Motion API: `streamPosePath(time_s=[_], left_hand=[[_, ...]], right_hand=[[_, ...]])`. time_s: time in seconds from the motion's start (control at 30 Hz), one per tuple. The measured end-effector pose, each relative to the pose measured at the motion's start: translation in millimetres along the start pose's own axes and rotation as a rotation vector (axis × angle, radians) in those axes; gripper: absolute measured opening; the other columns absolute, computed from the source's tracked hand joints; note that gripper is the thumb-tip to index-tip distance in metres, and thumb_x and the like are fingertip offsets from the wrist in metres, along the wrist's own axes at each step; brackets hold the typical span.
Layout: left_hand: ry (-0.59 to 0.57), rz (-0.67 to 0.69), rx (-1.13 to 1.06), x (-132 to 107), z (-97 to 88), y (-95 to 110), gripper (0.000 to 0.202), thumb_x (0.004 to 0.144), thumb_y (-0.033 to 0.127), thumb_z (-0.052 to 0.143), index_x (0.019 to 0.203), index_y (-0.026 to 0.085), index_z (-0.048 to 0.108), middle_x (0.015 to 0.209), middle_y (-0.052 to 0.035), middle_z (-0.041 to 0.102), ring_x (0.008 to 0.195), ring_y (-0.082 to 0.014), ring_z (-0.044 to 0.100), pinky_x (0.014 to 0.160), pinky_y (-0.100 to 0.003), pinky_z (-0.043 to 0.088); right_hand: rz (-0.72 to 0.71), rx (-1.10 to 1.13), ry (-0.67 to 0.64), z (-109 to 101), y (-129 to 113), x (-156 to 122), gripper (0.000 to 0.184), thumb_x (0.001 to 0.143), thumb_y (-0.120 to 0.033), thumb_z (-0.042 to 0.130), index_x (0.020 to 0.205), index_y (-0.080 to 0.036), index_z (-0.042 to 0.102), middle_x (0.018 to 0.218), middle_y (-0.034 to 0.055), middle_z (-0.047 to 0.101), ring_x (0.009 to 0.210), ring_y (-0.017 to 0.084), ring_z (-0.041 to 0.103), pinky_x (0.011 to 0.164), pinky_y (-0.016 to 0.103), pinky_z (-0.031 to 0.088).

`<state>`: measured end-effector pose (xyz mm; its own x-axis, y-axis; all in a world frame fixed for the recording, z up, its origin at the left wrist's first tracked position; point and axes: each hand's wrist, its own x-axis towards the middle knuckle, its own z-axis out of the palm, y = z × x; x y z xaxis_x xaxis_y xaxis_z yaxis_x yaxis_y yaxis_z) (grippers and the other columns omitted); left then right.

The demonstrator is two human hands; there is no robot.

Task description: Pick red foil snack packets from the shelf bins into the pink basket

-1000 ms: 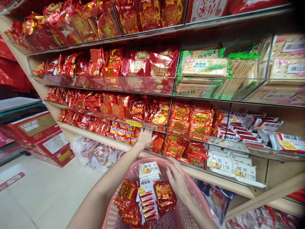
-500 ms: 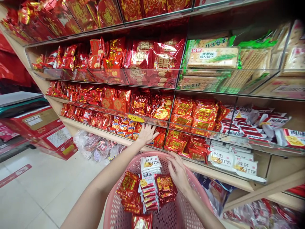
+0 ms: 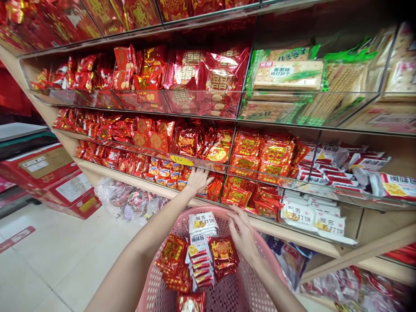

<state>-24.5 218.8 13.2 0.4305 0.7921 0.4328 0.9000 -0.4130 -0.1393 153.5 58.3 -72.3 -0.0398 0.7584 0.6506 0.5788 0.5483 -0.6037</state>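
Two bare arms reach out over one pink basket [image 3: 260, 264] held close against the shelving; the left hand [image 3: 197, 180] is stretched up to the lowest shelf, fingers spread and loose, lying flat on the red snack packets [image 3: 212, 190] just under the clear shelf lip with its single yellow price tag [image 3: 180, 160], gripping nothing that I can make out; the right hand [image 3: 242, 234] hovers inside the basket, fingers open and slightly curled, their tips just beside the white packet [image 3: 202, 222] at the top of the pile and above a red foil packet [image 3: 222, 251], touching or nearly so, I cannot tell which; in the basket I count three stacks side by side: red packets on the left [image 3: 171, 260], white-and-red ones in the middle [image 3: 200, 264], red foil on the right, plus one loose red packet [image 3: 191, 301] nearer the person; above, four shelf tiers show, mostly red bags, with green cracker packs [image 3: 287, 76] to the right; red cartons [image 3: 48, 173] sit on the floor to the left.
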Motion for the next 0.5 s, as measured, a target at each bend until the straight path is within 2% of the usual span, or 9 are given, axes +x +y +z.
streamPosePath(time_s=[0.17, 0.3, 0.4, 0.5], left_hand=[[0.016, -0.020, -0.013, 0.8, 1.5, 7.3, 0.053, 0.091, 0.049, 0.028, 0.124, 0.011, 0.048, 0.118, -0.0192, 0.060, 0.115, -0.0316, 0.048, 0.101, -0.051, 0.027], [0.022, -0.029, -0.022, -2.2, -1.6, 8.6, 0.057, 0.091, 0.050, 0.026, 0.127, 0.010, 0.045, 0.119, -0.0208, 0.058, 0.116, -0.0331, 0.047, 0.101, -0.055, 0.027], [0.020, -0.012, -0.020, -6.5, -5.5, 5.8, 0.058, 0.092, 0.048, 0.025, 0.133, 0.010, 0.038, 0.127, -0.0216, 0.052, 0.120, -0.0339, 0.043, 0.102, -0.057, 0.026], [0.016, 0.002, -0.017, -11.9, -10.0, 2.7, 0.056, 0.092, 0.045, 0.025, 0.135, 0.011, 0.035, 0.131, -0.0208, 0.048, 0.122, -0.0321, 0.042, 0.104, -0.057, 0.025]], right_hand=[[-0.030, 0.010, -0.005, -3.4, -13.1, 15.6, 0.025, 0.087, -0.017, 0.043, 0.101, -0.023, 0.062, 0.118, 0.0098, 0.058, 0.114, 0.023, 0.050, 0.097, 0.047, 0.043], [-0.046, 0.055, -0.015, -1.3, -35.9, 57.3, 0.026, 0.088, -0.018, 0.041, 0.103, -0.023, 0.061, 0.122, 0.0100, 0.055, 0.117, 0.022, 0.049, 0.100, 0.044, 0.041], [0.048, 0.131, -0.018, 14.0, -43.5, 97.7, 0.030, 0.085, -0.018, 0.041, 0.110, -0.021, 0.058, 0.128, 0.0110, 0.051, 0.119, 0.022, 0.049, 0.100, 0.042, 0.042], [0.223, 0.136, -0.024, 37.0, -38.0, 128.5, 0.039, 0.078, -0.015, 0.043, 0.115, -0.015, 0.056, 0.123, 0.0157, 0.052, 0.106, 0.023, 0.059, 0.090, 0.039, 0.050]])
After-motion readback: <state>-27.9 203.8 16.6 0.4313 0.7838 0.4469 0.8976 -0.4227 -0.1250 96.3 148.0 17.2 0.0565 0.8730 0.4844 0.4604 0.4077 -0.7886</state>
